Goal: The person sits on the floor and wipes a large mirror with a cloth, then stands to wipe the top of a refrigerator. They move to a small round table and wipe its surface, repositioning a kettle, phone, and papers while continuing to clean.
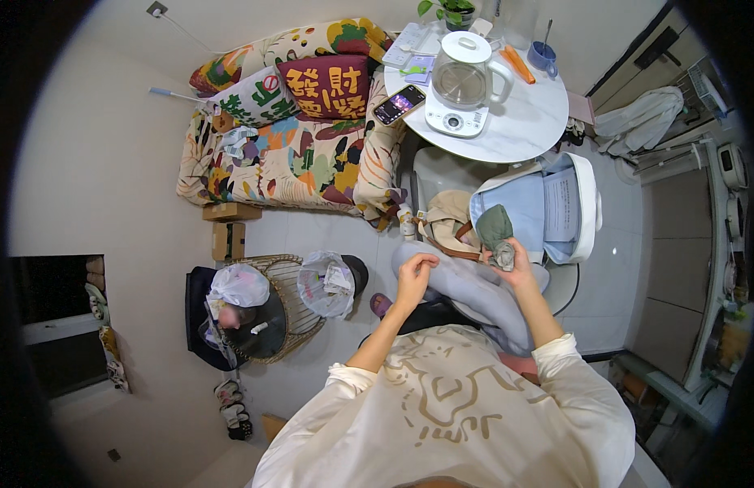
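In my right hand [516, 263] is a bunched grey-green cloth item [495, 229], its lower end crumpled in the fingers. My left hand [416, 268] hangs above my lap with its fingers curled; whether it pinches anything small cannot be seen. Just beyond the hands a beige fabric bag [447, 213] with brown straps lies on a grey chair [435, 165]. To its right, an unzipped white case with a light-blue lining [523, 198] stands spread apart, a printed sheet [561, 204] inside its lid.
Ahead, a round marble-look table [535, 116] holds a glass electric kettle [462, 79], a smartphone [399, 105] and a blue mug [542, 56]. A sofa with a patterned cover [279, 165] stands at the left, with a lined trash bin [331, 283] and wicker-sided table [273, 317] nearer.
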`<state>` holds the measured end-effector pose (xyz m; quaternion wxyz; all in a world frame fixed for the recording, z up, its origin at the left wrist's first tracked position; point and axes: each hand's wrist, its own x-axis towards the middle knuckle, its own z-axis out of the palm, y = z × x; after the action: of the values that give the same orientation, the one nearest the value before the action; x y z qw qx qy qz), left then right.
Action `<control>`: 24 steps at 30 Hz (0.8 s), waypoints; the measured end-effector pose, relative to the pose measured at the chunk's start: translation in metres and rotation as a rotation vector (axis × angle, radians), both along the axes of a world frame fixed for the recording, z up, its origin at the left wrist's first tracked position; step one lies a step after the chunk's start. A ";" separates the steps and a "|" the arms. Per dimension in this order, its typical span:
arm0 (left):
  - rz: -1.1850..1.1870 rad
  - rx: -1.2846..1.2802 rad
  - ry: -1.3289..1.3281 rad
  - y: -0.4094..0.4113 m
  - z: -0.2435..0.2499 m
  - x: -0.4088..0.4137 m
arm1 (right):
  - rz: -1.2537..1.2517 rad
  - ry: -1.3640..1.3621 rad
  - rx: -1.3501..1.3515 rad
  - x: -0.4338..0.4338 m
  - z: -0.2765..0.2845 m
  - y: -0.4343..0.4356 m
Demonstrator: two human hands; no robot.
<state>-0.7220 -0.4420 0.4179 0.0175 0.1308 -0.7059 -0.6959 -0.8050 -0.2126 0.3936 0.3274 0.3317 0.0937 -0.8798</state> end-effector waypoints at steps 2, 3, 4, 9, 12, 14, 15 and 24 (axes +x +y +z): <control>0.001 0.004 0.021 -0.017 0.004 0.010 | 0.019 -0.017 0.013 0.009 0.013 -0.026; 0.006 -0.002 0.037 -0.029 0.007 0.016 | 0.024 -0.024 0.016 0.015 0.021 -0.041; 0.014 -0.007 0.053 -0.043 0.009 0.023 | 0.111 0.038 -0.037 0.020 0.027 -0.055; 0.111 -0.041 0.038 -0.134 0.001 0.081 | 0.159 0.038 -0.081 0.049 0.026 -0.148; 0.209 0.014 0.018 -0.189 -0.006 0.130 | 0.271 0.022 -0.128 0.072 0.029 -0.208; 0.264 0.018 -0.039 -0.222 -0.008 0.166 | 0.324 0.057 -0.181 0.085 0.006 -0.235; 0.309 0.008 -0.045 -0.238 -0.015 0.188 | 0.362 0.050 -0.194 0.093 0.005 -0.247; 0.533 0.061 -0.080 -0.286 -0.050 0.275 | 0.561 0.104 -0.175 0.139 0.033 -0.302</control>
<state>-0.4475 -0.7275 0.3682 0.1681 0.3397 -0.6254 -0.6821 -0.6659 -0.5145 0.4270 0.5798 0.2180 0.1221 -0.7755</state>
